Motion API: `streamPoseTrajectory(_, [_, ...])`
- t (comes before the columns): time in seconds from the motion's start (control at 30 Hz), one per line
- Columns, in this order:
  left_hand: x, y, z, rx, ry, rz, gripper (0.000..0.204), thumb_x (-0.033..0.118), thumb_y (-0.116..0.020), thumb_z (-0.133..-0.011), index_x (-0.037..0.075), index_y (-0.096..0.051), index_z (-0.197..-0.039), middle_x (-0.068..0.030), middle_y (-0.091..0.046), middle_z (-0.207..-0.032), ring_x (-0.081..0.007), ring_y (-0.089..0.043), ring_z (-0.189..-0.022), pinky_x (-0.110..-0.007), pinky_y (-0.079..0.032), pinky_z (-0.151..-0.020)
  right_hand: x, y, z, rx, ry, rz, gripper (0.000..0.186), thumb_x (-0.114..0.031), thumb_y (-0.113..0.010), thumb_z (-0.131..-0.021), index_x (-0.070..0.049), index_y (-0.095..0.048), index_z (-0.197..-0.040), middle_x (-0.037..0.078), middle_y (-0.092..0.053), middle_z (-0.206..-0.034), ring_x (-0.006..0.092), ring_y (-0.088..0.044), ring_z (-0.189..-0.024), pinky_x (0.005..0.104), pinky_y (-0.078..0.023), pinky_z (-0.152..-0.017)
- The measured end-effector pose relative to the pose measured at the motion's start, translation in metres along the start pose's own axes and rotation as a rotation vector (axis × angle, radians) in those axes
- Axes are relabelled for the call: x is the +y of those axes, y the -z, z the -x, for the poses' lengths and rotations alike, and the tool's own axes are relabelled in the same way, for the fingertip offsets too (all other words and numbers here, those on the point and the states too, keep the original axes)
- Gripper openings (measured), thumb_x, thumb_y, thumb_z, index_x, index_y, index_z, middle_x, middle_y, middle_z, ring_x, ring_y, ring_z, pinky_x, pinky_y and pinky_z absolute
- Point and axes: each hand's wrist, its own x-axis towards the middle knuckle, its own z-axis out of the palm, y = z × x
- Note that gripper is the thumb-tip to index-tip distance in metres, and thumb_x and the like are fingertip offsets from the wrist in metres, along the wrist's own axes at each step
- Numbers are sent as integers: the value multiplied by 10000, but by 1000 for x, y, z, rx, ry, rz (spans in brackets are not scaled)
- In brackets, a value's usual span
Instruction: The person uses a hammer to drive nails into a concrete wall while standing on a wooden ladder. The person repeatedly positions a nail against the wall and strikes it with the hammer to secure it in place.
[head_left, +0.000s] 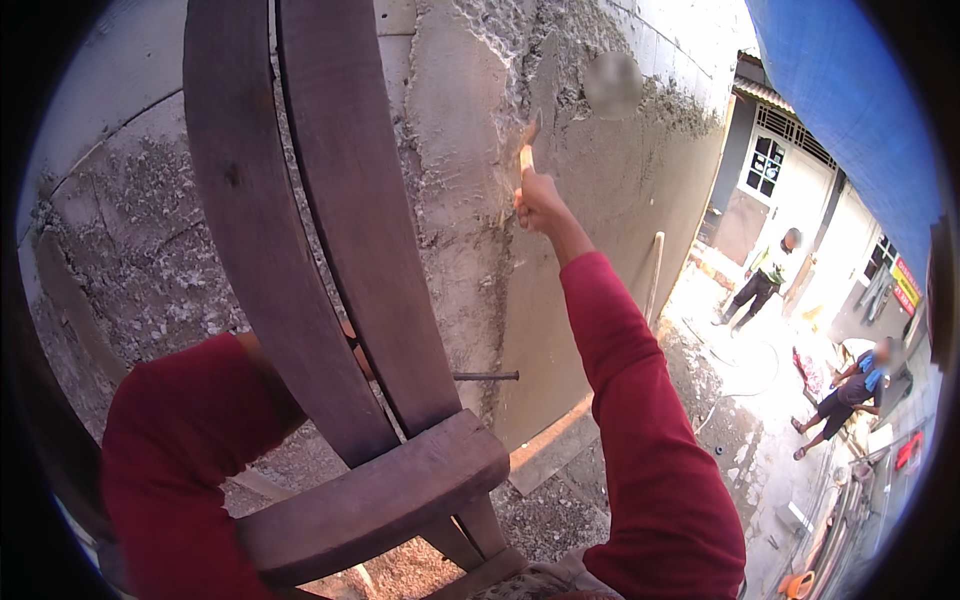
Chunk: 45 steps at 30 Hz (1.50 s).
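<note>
My right hand (541,203) is raised against the grey wall (560,300), closed round a slim tool (528,157) with a pale wooden handle. The tool's far end touches or nearly touches the rough seam in the plaster, and its exact kind is not clear. Behind two upright dark wooden planks (350,200) reaches my left arm. Only a sliver of my left hand (354,350) shows through the gap between them, seemingly curled. From behind the right plank, level with that hand, a dark metal rod (487,376) with a flat end sticks out; whether I hold it is hidden.
A thick wooden crosspiece (370,500) joins the planks close to me. Below right, one person (768,275) stands in the yard and another (845,395) sits or crouches by the far wall. A pole (654,280) leans on the wall; a blue tarp (860,90) hangs overhead.
</note>
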Motion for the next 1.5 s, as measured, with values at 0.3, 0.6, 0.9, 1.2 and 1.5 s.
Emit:
streamPoseTrajectory(0.3, [15, 12, 8, 1, 91, -39, 231, 269, -657, -845, 43, -628, -806, -139, -623, -736, -333, -634, -672, -462, -459, -529, -118, 9, 41, 431, 1195, -197, 591, -584, -376, -1043, -57, -489, -800, 7, -458, -566, 97, -412, -410, 303, -338, -364])
streamPoseTrajectory(0.6, [20, 12, 17, -8, 182, -48, 199, 220, -684, -828, 31, -702, -888, -156, -686, -814, -341, -693, -768, -465, -533, -583, -38, -1, 36, 25, 191, 32, 577, -558, -367, -1051, -67, -484, -771, -6, -412, -542, 120, -392, -389, 354, -346, -325])
streamPoseTrajectory(0.9, [29, 22, 33, 39, 253, -63, 205, 190, -688, -826, 30, -746, -940, -162, -722, -885, -346, -725, -854, -463, -579, -640, -87, -11, 26, 458, 1292, -265, 564, -509, -363, -1069, -80, -475, -721, 6, -428, -544, 120, -407, -409, 321, -330, -364])
streamPoseTrajectory(1.2, [2, 15, -5, -120, 177, -107, 226, 178, -665, -839, 39, -741, -1000, -164, -718, -964, -344, -712, -934, -467, -579, -719, 61, 27, 65, 97, 81, -196, 609, -645, -388, -1014, -62, -482, -867, -8, -395, -566, 106, -362, -381, 306, -319, -343])
streamPoseTrajectory(1.5, [-8, 12, -18, -231, 132, -185, 257, 166, -642, -852, 48, -737, -1060, -165, -713, -1043, -342, -699, -1013, -471, -579, -799, 126, -1, -7, 607, 964, -122, 598, -554, -407, -1039, -45, -438, -728, 19, -426, -559, 158, -399, -392, 341, -334, -370])
